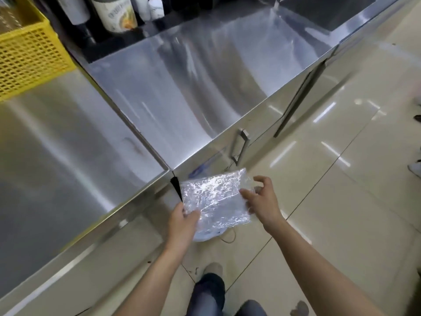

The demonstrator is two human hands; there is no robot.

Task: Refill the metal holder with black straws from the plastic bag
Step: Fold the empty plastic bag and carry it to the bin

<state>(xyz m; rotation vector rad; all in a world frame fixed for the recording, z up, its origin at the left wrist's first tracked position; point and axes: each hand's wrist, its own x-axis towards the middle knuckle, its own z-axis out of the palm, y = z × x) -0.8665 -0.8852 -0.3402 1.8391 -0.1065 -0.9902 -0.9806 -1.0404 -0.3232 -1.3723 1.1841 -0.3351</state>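
A crinkled clear plastic bag (216, 197) hangs in the air just off the front edge of the steel counter (182, 99), over the floor. My left hand (184, 221) pinches its near left corner. My right hand (262, 199) touches the bag's right end with fingers spread and half curled on the plastic. The bag looks flat and see-through, with no black straws visible in it. The metal holder is not in view.
A yellow mesh crate (27, 55) stands at the counter's far left. Bottles (114, 12) line the back on a black ledge. A cabinet door handle (240, 145) sits below the counter edge. Tiled floor (341, 179) spreads to the right; my legs are at the bottom.
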